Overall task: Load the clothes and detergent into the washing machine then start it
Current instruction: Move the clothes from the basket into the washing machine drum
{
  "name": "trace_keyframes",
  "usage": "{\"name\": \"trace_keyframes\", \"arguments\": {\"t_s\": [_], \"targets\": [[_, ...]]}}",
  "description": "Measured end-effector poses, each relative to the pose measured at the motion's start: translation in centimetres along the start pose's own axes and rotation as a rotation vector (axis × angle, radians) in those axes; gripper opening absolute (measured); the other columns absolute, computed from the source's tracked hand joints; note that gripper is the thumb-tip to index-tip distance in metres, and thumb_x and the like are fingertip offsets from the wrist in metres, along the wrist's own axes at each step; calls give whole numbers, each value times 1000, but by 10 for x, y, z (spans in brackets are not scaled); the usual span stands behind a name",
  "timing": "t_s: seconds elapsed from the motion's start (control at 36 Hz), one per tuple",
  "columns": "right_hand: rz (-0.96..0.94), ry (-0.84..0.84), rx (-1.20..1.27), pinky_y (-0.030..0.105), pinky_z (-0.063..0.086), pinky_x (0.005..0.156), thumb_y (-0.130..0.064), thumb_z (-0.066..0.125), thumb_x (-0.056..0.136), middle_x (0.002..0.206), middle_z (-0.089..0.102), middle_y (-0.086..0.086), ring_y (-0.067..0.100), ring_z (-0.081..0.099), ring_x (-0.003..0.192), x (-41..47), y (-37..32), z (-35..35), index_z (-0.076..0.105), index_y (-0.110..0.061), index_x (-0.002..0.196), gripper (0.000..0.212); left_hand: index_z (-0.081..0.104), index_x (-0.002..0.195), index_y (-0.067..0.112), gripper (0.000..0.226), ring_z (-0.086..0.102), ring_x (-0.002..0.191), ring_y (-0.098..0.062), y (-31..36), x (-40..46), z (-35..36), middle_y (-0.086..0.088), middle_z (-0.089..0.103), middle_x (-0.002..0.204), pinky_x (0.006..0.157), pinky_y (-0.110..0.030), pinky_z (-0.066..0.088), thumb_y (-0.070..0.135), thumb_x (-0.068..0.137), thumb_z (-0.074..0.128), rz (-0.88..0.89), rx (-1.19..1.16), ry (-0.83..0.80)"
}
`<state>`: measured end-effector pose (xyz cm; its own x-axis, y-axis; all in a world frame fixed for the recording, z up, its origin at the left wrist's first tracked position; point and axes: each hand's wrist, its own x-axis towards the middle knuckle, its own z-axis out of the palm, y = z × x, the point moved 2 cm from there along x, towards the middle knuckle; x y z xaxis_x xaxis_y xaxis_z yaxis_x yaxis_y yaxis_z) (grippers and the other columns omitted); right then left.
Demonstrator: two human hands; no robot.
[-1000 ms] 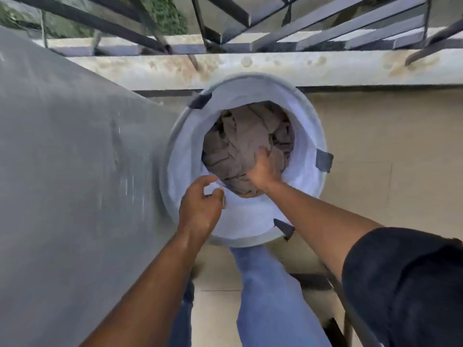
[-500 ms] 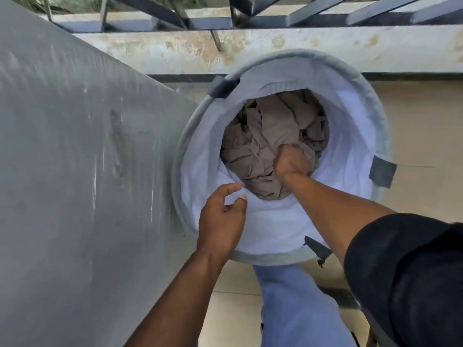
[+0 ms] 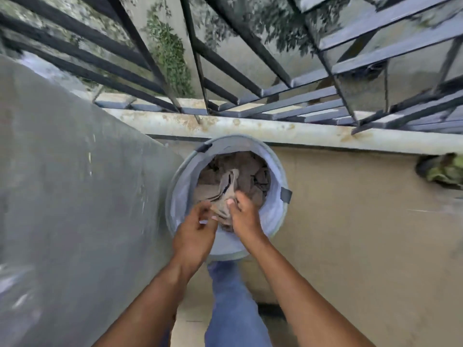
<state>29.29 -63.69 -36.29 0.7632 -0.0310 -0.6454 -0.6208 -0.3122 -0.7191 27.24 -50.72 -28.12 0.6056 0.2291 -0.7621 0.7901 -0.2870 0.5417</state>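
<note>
Near, bottom centre of frame: blue trouser leg (image 3: 233, 309), cut off by the bottom edge, on a beige tiled floor (image 3: 350, 246). Both forearms run up from the bottom edge to frame centre.

Left half of frame: large grey panel (image 3: 75, 196), blurred, standing just beside the laundry hamper (image 3: 276, 209). Can't tell from this view what the panel belongs to.

Centre: round pop-up hamper, pale lining, grey rim, dark tabs on the rim at upper left and right. Its near rim is covered by both hands. Brown clothes (image 3: 248, 171) fill the bottom.

Left hand (image 3: 194, 236): over the near left rim, fingers loosely curled, thumb and fingertips close together at the edge of a brown garment (image 3: 225, 196). Whether it actually pinches the cloth is lost to motion blur.

Right hand (image 3: 244, 216): fingers curled round the same garment, gripping it, a bunched strip pulled up above the rest of the pile. Its fingers are mostly hidden by the back of the hand and the cloth.

Beyond the hamper: stained pale concrete ledge (image 3: 275, 131) across the frame. At right edge under the ledge, a dark greenish lump (image 3: 443, 170), cut off and blurred, unidentifiable.

Far, top: black metal grille (image 3: 250, 71), foliage behind it.
</note>
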Motion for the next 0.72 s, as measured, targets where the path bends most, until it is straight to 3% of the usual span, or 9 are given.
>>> {"name": "trace_keyframes", "arguments": {"t_s": [0.08,0.11,0.17,0.25,0.33,0.44,0.58,0.64,0.72], "targets": [[-43,-65,40,31,44,68,-8,48,104,83,59,18,11,52,74,-44,-41,-2,57,-4,93,15,62,136,20,40,67,115,-23,22,-34,-22,5,71,118,100,-41,53,0,102,55,148,73,-2],[-63,-79,55,36,48,73,-10,49,105,87,63,16,14,56,78,-58,-55,-2,61,-11,95,16,61,139,19,45,66,118,-23,29,-46,-29,2,71,123,104,-44,52,-4,101,51,216,85,0],[-98,-117,80,43,53,85,-19,52,106,91,69,-4,13,65,89,-88,-86,-6,67,-29,102,18,60,142,21,54,62,127,-19,43,-70,-47,1,68,134,112,-43,47,-7,99,44,362,114,4],[-142,-200,61,46,55,94,-20,53,104,103,75,-7,14,69,99,-131,-127,-14,67,-23,123,23,59,146,32,68,58,124,-14,64,-102,-73,1,61,134,107,-33,46,6,86,42,542,218,-25],[-212,-216,-121,44,56,87,-20,53,97,99,75,-4,15,70,97,-172,-161,-29,68,-22,107,18,65,140,38,79,58,118,-16,87,-128,-96,3,52,127,100,-27,46,7,70,44,615,365,-112],[-259,-148,-232,45,54,89,-16,60,96,101,74,2,20,68,99,-217,-196,-51,72,-19,105,16,72,132,25,65,61,115,-25,116,-159,-115,-4,61,122,98,-31,48,14,70,53,683,623,-252],[-293,-59,-82,35,55,94,-4,67,93,105,78,2,17,71,103,-264,-235,-74,79,-12,100,16,75,101,15,29,65,105,-29,131,-189,-139,-3,66,102,79,-19,38,23,76,63,783,702,-269],[-343,-20,-50,27,53,90,-9,72,88,105,77,-1,12,70,101,-280,-251,-84,78,-12,101,14,74,90,11,19,65,97,-30,134,-199,-151,-2,63,94,78,-26,43,25,81,63,832,689,-231],[-405,-5,-13,34,53,84,-5,77,85,106,75,0,21,69,92,-300,-271,-96,73,-16,105,23,79,93,8,12,65,98,-32,142,-213,-168,-12,70,100,85,-40,50,16,94,70,940,628,-107]]}}
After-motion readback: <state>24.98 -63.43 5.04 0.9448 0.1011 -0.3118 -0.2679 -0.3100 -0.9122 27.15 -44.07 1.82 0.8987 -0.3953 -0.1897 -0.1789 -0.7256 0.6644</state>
